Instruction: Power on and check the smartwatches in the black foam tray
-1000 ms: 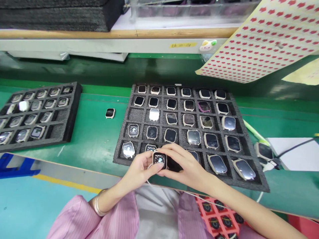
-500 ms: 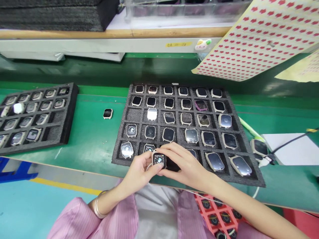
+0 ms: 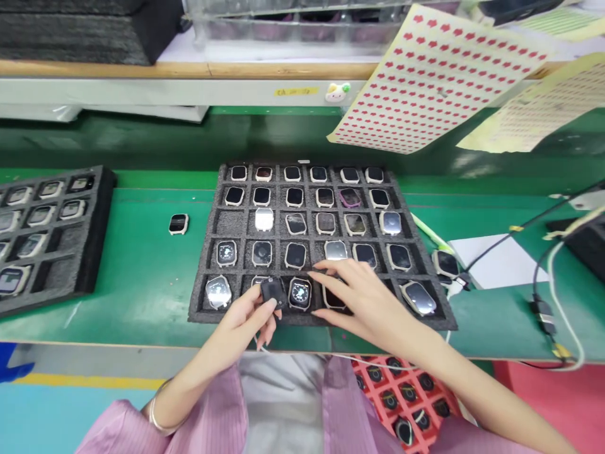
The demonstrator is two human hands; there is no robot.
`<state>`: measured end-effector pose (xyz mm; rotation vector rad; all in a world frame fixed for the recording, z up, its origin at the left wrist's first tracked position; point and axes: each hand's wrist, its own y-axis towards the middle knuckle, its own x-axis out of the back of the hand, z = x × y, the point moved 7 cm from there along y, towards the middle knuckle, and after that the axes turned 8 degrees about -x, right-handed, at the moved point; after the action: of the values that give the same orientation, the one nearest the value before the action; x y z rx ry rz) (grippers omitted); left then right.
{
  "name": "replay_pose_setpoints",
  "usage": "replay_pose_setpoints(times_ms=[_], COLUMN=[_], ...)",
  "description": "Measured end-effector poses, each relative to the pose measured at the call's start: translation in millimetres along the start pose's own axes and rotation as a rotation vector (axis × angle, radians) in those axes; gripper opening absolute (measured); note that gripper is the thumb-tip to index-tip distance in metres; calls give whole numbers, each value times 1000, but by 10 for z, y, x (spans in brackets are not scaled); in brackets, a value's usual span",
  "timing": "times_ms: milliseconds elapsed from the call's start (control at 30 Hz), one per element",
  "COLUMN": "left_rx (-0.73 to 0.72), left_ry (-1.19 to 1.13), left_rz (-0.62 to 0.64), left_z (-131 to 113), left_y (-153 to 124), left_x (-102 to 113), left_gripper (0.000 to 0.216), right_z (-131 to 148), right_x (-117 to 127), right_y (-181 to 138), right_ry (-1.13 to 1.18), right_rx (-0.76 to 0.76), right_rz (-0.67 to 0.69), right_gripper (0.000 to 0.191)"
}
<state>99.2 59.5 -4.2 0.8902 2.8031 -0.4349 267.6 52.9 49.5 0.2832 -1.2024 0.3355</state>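
Observation:
My left hand [image 3: 248, 318] pinches a small black square block [image 3: 274, 292] over the front row of the black foam tray [image 3: 222, 222]. A white cable [image 3: 262, 347] shows just below those fingers. Right beside the block, a watch [image 3: 300, 294] with a lit dial lies in its compartment. My right hand [image 3: 362, 296] is over the same row, thumb and fingers apart, nothing visibly gripped. Beneath its fingers is a dark-screened watch [image 3: 333, 296], partly covered. Whether the fingertips touch it I cannot tell.
Left stands another foam tray [image 3: 89, 252] of watches. A single watch [image 3: 178, 224] lies on the green bench between the trays. To the right are a white sheet [image 3: 496, 261], black cables [image 3: 543, 315] and a watch [image 3: 445, 263]. A red tray [image 3: 397, 394] sits below the bench edge.
The lit watch that was between both hands now lies in the front row. My right hand has come away from it, to the right. The black block shows in my left hand. The view has shifted.

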Motion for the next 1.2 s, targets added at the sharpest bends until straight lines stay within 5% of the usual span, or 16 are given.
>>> replay_pose_setpoints(times_ms=[100, 200, 367, 567, 700, 833, 1033, 1200], left_rx=[16, 20, -34, -5, -6, 9, 19, 25], left_ry=[-122, -176, -128, -125, -127, -162, -193, -80], left_rz=[103, 158, 146, 151, 146, 165, 221, 108], left_z=[-12, 23, 77, 82, 106, 148, 114, 168], left_y=[70, 162, 314, 339, 331, 328, 307, 303], left_x=[-179, -361, -506, -524, -516, -529, -585, -553], left_gripper=[33, 36, 22, 27, 31, 33, 32, 30], right_z=[-122, -227, -189, -219, -363, -366, 0, 31], right_x=[84, 17, -71, -86, 5, 257, 162, 61], right_y=[-89, -143, -213, -200, -157, -187, -169, -112], right_ry=[-136, -235, -117, -119, 174, 429, 279, 200], right_rx=[-56, -128, -135, -169, -186, -191, -9, 42], right_rz=[30, 66, -20, -4, 29, -117, -120, -91], right_gripper=[32, 47, 49, 36, 31, 31, 36, 39])
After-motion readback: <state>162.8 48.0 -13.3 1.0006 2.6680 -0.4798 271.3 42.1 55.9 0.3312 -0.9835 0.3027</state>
